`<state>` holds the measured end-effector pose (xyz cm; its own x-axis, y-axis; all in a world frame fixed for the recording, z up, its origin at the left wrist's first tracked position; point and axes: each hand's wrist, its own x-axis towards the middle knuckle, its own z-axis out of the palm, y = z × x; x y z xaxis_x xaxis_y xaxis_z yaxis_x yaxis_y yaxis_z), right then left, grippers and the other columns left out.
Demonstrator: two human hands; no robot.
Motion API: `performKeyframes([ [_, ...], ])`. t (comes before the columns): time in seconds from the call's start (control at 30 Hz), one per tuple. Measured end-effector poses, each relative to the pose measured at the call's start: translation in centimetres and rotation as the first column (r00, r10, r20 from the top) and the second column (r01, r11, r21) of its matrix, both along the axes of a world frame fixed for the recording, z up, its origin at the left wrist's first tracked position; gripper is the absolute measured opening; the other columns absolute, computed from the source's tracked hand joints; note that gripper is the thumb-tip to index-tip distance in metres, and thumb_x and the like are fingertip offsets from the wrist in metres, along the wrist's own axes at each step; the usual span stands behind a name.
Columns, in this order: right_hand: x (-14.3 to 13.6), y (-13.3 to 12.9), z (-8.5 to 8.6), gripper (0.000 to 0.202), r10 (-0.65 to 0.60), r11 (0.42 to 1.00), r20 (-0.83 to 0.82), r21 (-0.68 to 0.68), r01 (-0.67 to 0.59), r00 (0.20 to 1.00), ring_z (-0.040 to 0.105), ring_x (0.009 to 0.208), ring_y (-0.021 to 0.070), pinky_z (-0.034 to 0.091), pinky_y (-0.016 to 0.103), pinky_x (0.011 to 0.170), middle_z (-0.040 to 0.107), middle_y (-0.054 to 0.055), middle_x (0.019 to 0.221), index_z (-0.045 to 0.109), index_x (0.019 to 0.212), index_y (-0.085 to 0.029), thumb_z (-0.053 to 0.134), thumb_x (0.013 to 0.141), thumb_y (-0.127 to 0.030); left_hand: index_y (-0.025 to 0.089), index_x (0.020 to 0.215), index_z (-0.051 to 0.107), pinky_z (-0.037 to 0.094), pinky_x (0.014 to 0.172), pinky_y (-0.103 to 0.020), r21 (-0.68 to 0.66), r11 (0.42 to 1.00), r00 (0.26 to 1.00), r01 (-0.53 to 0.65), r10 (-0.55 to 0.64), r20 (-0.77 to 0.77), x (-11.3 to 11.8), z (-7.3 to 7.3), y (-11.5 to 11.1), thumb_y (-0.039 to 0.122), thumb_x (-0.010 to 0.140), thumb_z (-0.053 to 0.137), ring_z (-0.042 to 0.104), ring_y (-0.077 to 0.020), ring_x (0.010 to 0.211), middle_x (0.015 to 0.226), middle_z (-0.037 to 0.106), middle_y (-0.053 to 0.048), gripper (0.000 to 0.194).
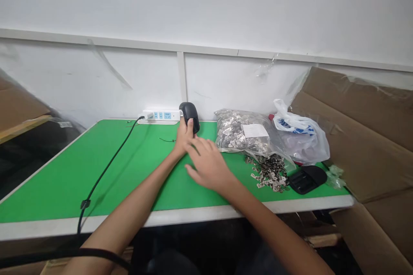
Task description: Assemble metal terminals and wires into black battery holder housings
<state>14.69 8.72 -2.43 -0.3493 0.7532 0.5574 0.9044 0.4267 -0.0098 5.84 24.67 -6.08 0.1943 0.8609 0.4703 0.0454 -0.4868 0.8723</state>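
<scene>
My left hand (185,135) grips a black rounded device (190,117), held upright beside the right end of a white power strip (171,115). My right hand (208,163) hovers just below and to the right of it, fingers spread, with nothing visible in it. The device's lower part is partly hidden behind my left thumb. Farther right lies a clear bag of small metal parts (235,131), with a loose pile of such parts (274,174) in front. Next to that pile rests a second black device (308,179).
The green table (64,172) has a white front edge. A black cable (109,163) runs from the strip over the left front edge. A white plastic bag (303,137) sits at the right, against large cardboard (361,137). A wall stands behind.
</scene>
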Motion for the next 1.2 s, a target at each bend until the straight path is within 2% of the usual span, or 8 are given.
performKeyframes([
  [0.07,2.9,-2.6,0.1,0.034,-0.140,0.990,-0.052,0.009,0.141,0.989,0.065,0.112,0.0310,0.053,0.045,0.095,0.072,0.017,0.122,0.067,0.130,-0.013,0.053,0.105,-0.032,0.019,0.129,0.058,0.050,0.051,-0.028,-0.020,1.000,1.000,0.000,0.000,0.029,0.0,0.4,1.1,0.070,0.104,0.043,0.060,-0.0137,0.054,0.091,0.070,-0.006,0.058],
  [0.13,6.1,-5.3,-0.3,0.025,-0.319,0.947,-0.077,0.005,0.321,0.945,0.066,0.095,0.0273,0.051,0.040,0.084,0.072,0.012,0.102,0.072,0.113,-0.016,0.052,0.106,-0.030,0.019,0.124,0.059,0.046,0.048,-0.025,-0.052,0.998,0.996,0.044,-0.040,0.077,0.3,0.6,1.3,0.073,0.100,0.049,0.061,-0.0127,0.053,0.089,0.068,-0.005,0.060],
  [0.3,11.6,-8.8,-2.5,0.014,-0.573,0.819,0.021,0.000,0.573,0.819,0.064,0.090,0.0280,0.043,0.038,0.075,0.071,0.008,0.093,0.070,0.094,-0.020,0.067,0.099,-0.032,0.018,0.126,0.056,0.042,0.047,-0.023,-0.211,0.941,0.958,0.264,-0.231,0.171,1.3,0.5,-0.1,0.070,0.093,0.063,0.070,-0.0167,0.066,0.100,0.072,-0.009,0.061],
  [0.57,10.7,-7.7,-4.7,0.018,-0.618,0.784,0.089,-0.006,0.621,0.781,0.062,0.088,0.0270,0.038,0.037,0.074,0.070,0.008,0.089,0.068,0.088,-0.020,0.062,0.104,-0.028,0.020,0.130,0.054,0.045,0.057,-0.020,-0.324,0.828,0.883,0.458,-0.382,0.274,1.3,0.5,-1.8,0.039,0.083,0.082,0.073,-0.0152,0.080,0.119,0.075,-0.011,0.058],
  [0.73,10.9,-8.0,-5.5,0.016,-0.622,0.782,0.043,-0.013,0.623,0.782,0.063,0.088,0.0278,0.041,0.038,0.077,0.071,0.009,0.093,0.070,0.095,-0.019,0.061,0.104,-0.029,0.020,0.134,0.052,0.046,0.055,-0.020,-0.419,0.606,0.715,0.676,-0.402,0.573,0.9,1.3,-2.6,0.018,0.087,0.069,0.069,-0.0142,0.071,0.111,0.078,-0.012,0.050],
  [0.87,11.3,-8.7,-6.0,0.015,-0.634,0.773,-0.008,-0.014,0.634,0.773,0.063,0.087,0.0279,0.045,0.039,0.081,0.072,0.009,0.094,0.069,0.100,-0.019,0.058,0.104,-0.028,0.012,0.117,0.059,0.047,0.051,-0.022,-0.489,0.471,0.659,0.734,-0.323,0.679,0.7,2.4,-2.8,0.027,0.103,0.049,0.064,-0.0136,0.060,0.093,0.076,-0.013,0.022],
  [1.0,11.5,-8.9,-6.3,0.018,-0.619,0.785,-0.019,-0.039,0.618,0.785,0.064,0.085,0.0274,0.046,0.039,0.079,0.072,0.008,0.089,0.064,0.092,-0.021,0.053,0.105,-0.026,0.009,0.122,0.063,0.053,0.056,-0.024,-0.508,0.434,0.663,0.744,-0.383,0.643,0.1,3.4,-2.8,0.043,0.111,0.041,0.065,-0.0143,0.063,0.098,0.077,-0.016,0.042],
  [1.2,11.1,-8.9,-6.2,0.016,-0.620,0.783,0.101,0.016,0.622,0.778,0.066,0.086,0.0305,0.045,0.042,0.075,0.072,0.010,0.093,0.062,0.111,-0.019,0.049,0.103,-0.013,0.007,0.126,0.066,0.060,0.071,-0.025,-0.526,0.449,0.686,0.723,-0.376,0.622,-0.8,4.1,-2.8,0.040,0.112,0.044,0.070,-0.0139,0.074,0.117,0.077,-0.022,0.042],
])
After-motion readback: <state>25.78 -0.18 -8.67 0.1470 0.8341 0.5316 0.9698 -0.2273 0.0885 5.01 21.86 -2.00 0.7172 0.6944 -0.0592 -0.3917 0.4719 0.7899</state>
